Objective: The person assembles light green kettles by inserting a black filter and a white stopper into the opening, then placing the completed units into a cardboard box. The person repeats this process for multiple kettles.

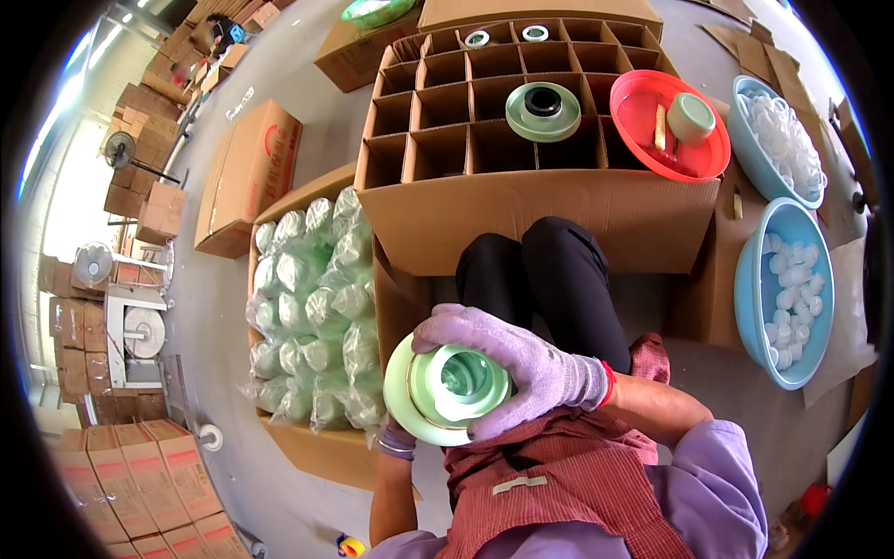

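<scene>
A pale green flask, with a raised collar around its round open mouth, is tilted toward me above my lap. My right hand, in a light purple glove, wraps its fingers and thumb around the collar. Low on the flask's left side, my gloved left hand supports the body; its fingers are mostly hidden behind it. Beyond my knees stands a divided carton. On its dividers rests a pale green round part with a black ring on it. Two pieces with white rims, a left one and a right one, sit in the far compartments.
At left, an open carton holds several plastic-wrapped green flasks. A red basin with a green cup overlaps the divided carton's right corner. Farther right are two blue basins, one with white rings, one with white caps.
</scene>
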